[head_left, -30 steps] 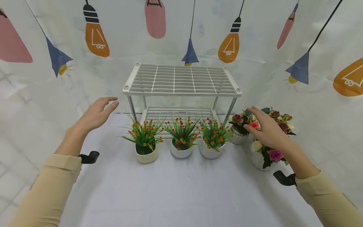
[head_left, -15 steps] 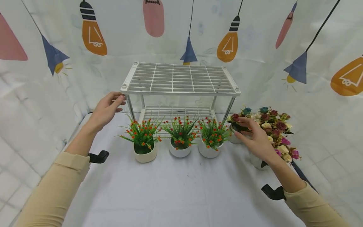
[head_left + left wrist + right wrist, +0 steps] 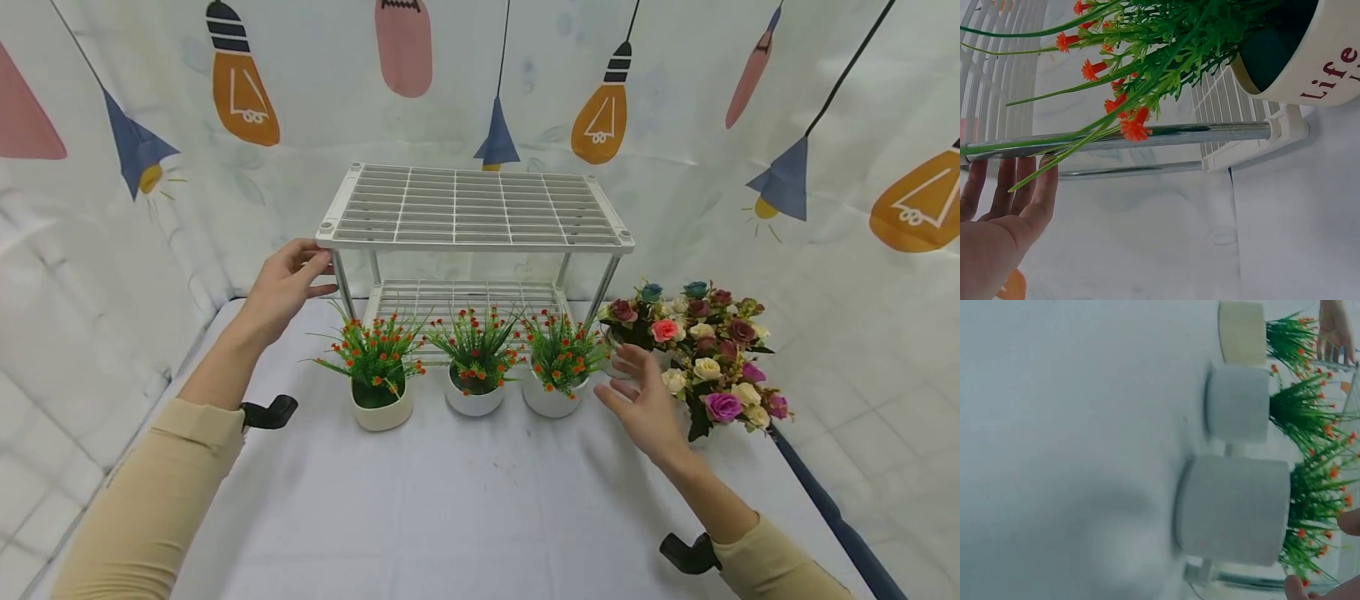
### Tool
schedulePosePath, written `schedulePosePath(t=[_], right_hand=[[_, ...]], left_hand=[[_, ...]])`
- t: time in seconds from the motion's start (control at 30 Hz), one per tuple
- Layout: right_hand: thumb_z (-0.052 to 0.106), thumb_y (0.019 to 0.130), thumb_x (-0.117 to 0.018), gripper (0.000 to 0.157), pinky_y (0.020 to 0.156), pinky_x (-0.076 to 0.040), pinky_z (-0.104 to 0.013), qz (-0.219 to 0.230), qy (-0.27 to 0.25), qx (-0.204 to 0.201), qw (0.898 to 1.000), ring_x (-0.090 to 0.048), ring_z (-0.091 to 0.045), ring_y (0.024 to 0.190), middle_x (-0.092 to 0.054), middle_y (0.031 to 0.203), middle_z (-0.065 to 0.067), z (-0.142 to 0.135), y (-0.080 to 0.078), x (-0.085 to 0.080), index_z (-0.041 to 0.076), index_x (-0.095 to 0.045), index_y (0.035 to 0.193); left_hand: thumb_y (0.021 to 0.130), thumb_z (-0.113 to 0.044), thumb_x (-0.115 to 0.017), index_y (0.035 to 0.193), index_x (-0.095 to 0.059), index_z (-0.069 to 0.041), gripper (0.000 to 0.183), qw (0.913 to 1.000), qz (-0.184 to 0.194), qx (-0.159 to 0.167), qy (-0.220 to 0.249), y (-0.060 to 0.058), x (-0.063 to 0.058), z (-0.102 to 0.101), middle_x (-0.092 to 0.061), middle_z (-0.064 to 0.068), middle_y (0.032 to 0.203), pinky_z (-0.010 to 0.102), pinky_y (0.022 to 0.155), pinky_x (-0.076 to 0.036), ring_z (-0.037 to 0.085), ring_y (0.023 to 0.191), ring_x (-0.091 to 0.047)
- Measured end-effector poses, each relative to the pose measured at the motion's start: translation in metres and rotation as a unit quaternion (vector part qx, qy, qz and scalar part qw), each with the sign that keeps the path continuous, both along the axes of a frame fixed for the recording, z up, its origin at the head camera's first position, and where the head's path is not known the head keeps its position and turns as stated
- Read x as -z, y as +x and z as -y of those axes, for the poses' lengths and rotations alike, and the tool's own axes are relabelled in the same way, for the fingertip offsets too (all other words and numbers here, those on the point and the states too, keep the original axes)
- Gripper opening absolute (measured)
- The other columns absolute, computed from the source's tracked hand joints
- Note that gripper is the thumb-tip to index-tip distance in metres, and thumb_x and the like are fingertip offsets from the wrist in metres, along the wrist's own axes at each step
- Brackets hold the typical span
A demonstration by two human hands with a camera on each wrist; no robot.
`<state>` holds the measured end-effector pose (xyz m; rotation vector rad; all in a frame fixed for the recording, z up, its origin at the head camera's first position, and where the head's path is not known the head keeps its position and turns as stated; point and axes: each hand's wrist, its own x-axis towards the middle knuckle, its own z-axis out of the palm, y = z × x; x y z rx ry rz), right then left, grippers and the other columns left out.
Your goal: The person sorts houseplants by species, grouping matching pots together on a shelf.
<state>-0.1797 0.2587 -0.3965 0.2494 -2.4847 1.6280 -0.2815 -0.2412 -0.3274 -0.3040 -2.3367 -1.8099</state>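
Observation:
A white two-tier wire rack [image 3: 480, 247] with metal posts stands at the back of the table. My left hand [image 3: 281, 287] is at its front left corner, fingertips right at the metal post [image 3: 1210, 131] in the left wrist view. Before the rack is a row of artificial plants with small orange-red flowers: one in a cream pot [image 3: 382, 417] lettered "Life", two in white pots, the middle pot [image 3: 476, 404] and the right pot [image 3: 551, 402]. Holding nothing, my right hand [image 3: 641, 408] hovers just right of the right pot, fingers spread and relaxed.
Pots of artificial roses [image 3: 722, 407] in purple, cream, red and teal crowd the table's right side, beyond my right hand. A white cloth [image 3: 480, 517] covers the table, whose dark right edge [image 3: 817, 492] shows. Behind hangs a lamp-printed curtain [image 3: 667, 167].
My left hand has moved right to the rack's corner post. My right hand has come away from the roses, left and down toward the right white pot.

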Motion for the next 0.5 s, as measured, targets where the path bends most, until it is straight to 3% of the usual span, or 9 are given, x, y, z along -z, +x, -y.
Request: schedulePosePath(t=[0.27,0.5], right_hand=[[0.004,0.092,-0.078,0.09,0.116,-0.033,-0.053,0.063,-0.091,0.041,0.993,-0.028,-0.036,0.147,-0.025,0.159,-0.019,0.017,0.002,0.032,0.001,-0.016,0.157],[0.003,0.088,-0.082,0.098,0.119,-0.025,-0.056,0.068,-0.123,0.028,0.99,-0.023,-0.037,0.149,-0.021,0.161,-0.018,0.028,-0.01,0.06,0.004,-0.014,0.158]], left_hand=[[0.11,-0.032,-0.048,0.144,-0.045,-0.004,0.044,0.9998,0.018,-0.005,0.011,-0.003,0.003,-0.001,-0.047,0.015,0.139,0.032,0.095,-0.055,0.019,0.118,-0.055],[0.109,-0.032,-0.051,0.139,-0.05,-0.009,0.038,0.9996,0.02,-0.017,0.012,-0.006,0.003,-0.003,-0.051,0.008,0.131,0.031,0.094,-0.055,0.016,0.114,-0.055]])
